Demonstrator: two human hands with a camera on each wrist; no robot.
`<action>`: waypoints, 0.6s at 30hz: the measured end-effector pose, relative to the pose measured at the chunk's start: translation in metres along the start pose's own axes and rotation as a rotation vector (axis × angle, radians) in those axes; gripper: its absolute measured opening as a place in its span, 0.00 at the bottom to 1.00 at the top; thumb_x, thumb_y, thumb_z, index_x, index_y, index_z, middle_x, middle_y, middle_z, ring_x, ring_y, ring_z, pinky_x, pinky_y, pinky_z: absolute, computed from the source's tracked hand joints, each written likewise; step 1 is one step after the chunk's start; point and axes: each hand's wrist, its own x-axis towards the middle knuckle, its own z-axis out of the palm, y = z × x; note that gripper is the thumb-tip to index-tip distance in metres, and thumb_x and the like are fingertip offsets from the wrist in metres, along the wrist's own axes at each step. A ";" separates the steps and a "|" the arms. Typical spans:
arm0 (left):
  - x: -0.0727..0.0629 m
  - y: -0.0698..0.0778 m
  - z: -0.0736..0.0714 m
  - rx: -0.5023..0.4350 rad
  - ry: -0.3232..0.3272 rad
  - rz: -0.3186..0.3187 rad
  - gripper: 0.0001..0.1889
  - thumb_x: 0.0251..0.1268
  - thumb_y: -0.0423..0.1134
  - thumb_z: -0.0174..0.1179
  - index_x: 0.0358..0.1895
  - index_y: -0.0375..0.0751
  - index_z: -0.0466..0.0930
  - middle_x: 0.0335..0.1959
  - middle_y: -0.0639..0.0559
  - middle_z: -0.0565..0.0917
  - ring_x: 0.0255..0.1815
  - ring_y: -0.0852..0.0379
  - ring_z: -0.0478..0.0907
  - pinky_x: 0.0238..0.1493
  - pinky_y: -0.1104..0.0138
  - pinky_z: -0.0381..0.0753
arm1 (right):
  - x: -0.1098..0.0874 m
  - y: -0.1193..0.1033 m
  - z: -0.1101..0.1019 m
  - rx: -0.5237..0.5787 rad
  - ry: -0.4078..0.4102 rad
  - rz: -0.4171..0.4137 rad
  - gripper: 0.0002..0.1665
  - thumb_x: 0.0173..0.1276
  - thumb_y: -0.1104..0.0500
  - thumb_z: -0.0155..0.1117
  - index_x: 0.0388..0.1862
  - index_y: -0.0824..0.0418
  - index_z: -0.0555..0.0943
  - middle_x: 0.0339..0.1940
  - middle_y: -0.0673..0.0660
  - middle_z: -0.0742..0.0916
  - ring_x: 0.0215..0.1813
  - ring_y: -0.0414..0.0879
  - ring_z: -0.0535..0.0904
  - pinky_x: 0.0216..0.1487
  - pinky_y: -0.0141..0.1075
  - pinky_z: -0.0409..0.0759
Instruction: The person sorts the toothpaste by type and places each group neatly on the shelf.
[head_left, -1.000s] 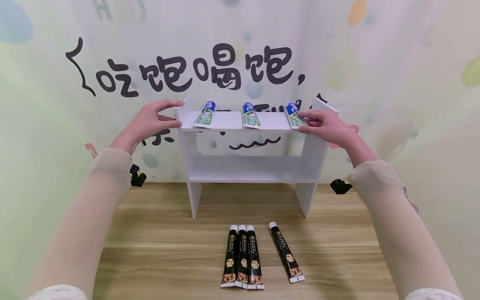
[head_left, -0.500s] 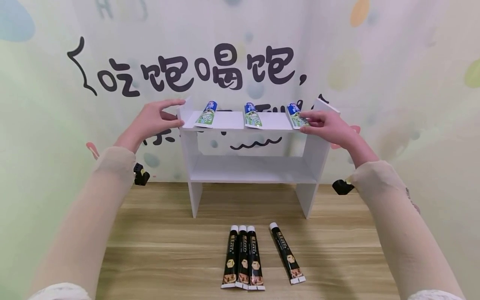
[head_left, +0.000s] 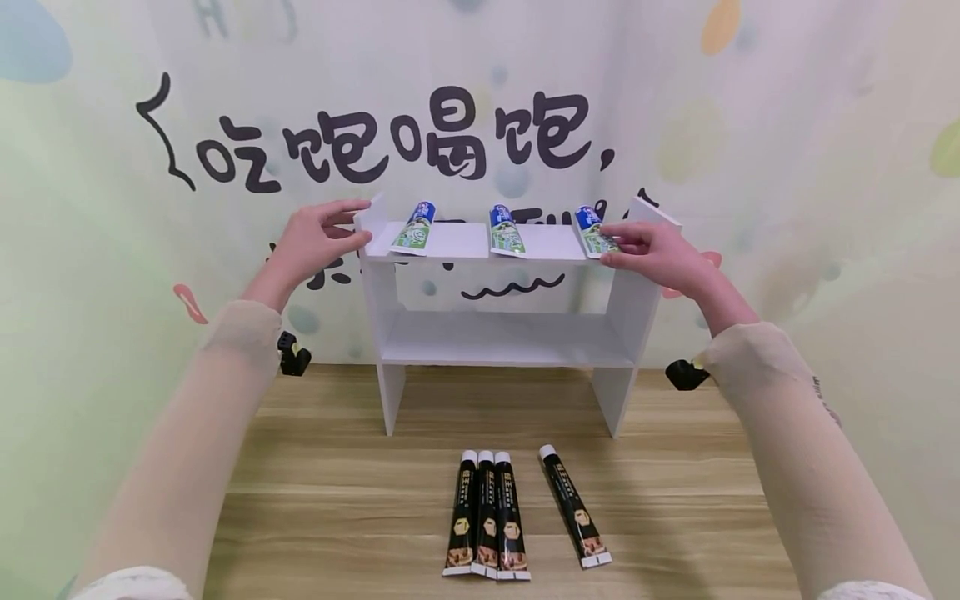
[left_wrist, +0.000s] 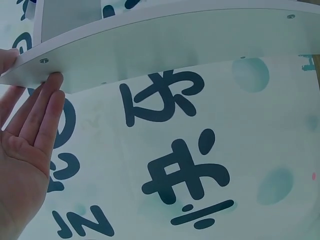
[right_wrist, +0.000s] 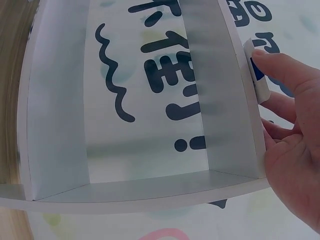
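A blue-and-green tube [head_left: 588,222] lay on the top board [head_left: 459,240] of the white shelf unit [head_left: 504,337], near its right end, pinched by the bent fingers of the right hand [head_left: 658,254]. A second tube [head_left: 507,231] lay mid-board, a third tube [head_left: 415,229] towards its left end. The left hand [head_left: 313,240] gripped the left side panel [left_wrist: 165,52] between thumb and fingers. Four black tubes [head_left: 486,515] lay well forward of the worktop [head_left: 322,483]'s back edge.

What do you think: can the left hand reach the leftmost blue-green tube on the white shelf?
Probably yes: the white side panel stands between left hand and tube, but the way over it looks free.
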 end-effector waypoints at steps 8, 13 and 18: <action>-0.001 -0.001 -0.001 -0.009 -0.007 -0.024 0.30 0.67 0.49 0.63 0.72 0.53 0.69 0.68 0.39 0.75 0.63 0.40 0.79 0.66 0.48 0.77 | 0.002 0.000 -0.001 -0.014 0.000 -0.009 0.36 0.69 0.45 0.64 0.74 0.51 0.69 0.69 0.62 0.76 0.65 0.56 0.76 0.55 0.25 0.74; 0.000 -0.001 -0.001 -0.014 -0.012 -0.015 0.30 0.66 0.47 0.64 0.71 0.51 0.70 0.67 0.39 0.76 0.62 0.41 0.80 0.65 0.49 0.78 | 0.001 -0.002 -0.001 -0.006 -0.009 0.010 0.37 0.70 0.47 0.64 0.75 0.54 0.67 0.69 0.64 0.76 0.66 0.58 0.74 0.66 0.44 0.75; 0.000 0.000 -0.002 -0.010 -0.021 -0.009 0.30 0.66 0.47 0.64 0.71 0.50 0.70 0.67 0.39 0.77 0.61 0.41 0.80 0.64 0.49 0.78 | -0.005 -0.010 0.002 0.028 0.017 0.000 0.37 0.70 0.51 0.65 0.75 0.59 0.66 0.70 0.65 0.75 0.71 0.60 0.72 0.72 0.52 0.72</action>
